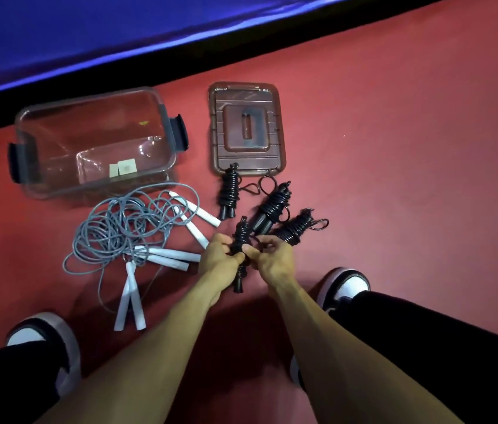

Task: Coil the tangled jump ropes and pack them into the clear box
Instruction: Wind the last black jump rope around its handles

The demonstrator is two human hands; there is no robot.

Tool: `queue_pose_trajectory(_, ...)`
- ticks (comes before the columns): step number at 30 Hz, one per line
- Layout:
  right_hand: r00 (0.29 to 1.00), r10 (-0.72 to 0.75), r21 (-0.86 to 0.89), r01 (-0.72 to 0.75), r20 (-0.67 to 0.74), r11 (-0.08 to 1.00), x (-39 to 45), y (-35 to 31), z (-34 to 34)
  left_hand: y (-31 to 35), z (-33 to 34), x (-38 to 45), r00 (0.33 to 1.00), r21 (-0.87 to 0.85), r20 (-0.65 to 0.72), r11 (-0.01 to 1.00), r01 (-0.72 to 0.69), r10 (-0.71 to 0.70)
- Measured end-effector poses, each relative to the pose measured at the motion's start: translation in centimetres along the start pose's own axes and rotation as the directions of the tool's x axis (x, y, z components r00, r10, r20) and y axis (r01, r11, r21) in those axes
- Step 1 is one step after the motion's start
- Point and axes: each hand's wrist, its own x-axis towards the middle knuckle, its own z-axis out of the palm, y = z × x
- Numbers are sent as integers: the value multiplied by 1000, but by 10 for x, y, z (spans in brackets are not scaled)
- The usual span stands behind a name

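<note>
1. Black rope bundle in hand (239, 240): held above the red floor (394, 148), just in front of the person and between both hands. Long axis runs near-to-far; the handle ends point back toward the person and the wound top points toward the lid.
2. Left hand (217, 254): fingers curled round the bundle's middle, holding it firm. Right hand (267, 255): fingertips pinch the cord at the bundle's right side, apparently tucking or tightening the last turn. I cannot tell whether the loose end is secured.
3. Key relation: the clear box (95, 142) lies to the far left of the grip, its mouth open and facing up, so the left hand is the nearer one for packing. Judgement: the bundle would travel left and away, over the grey tangle.
4. Count, black ropes: four in all. One is in hand; three coiled black bundles (272, 206) lie on the floor just beyond the hands, the leftmost touching the lid's near edge.
5. Count, grey tangled ropes (125, 228): the white handles (177, 258) number about seven visible, so probably four ropes; the exact number is uncertain. Still uncoiled, just beside the box's near wall.
6. Box: one, no ropes inside, only small labels. Lid (246, 127): one, flat on the floor right of the box.
7. Progress judgement: black set nearly coiled; nothing packed yet.
</note>
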Motion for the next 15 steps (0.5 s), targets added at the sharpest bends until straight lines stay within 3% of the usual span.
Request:
queue_pose_trajectory(9, 994, -16, -184, -4, -108, 983, 11, 27, 0, -36, 25, 14, 991, -45, 47, 990, 130, -128)
queue_pose_trajectory(15, 994, -14, -444, -35, -106, 896, 2, 33, 0, -45, 21, 11, 989, 4, 52, 990, 140, -140)
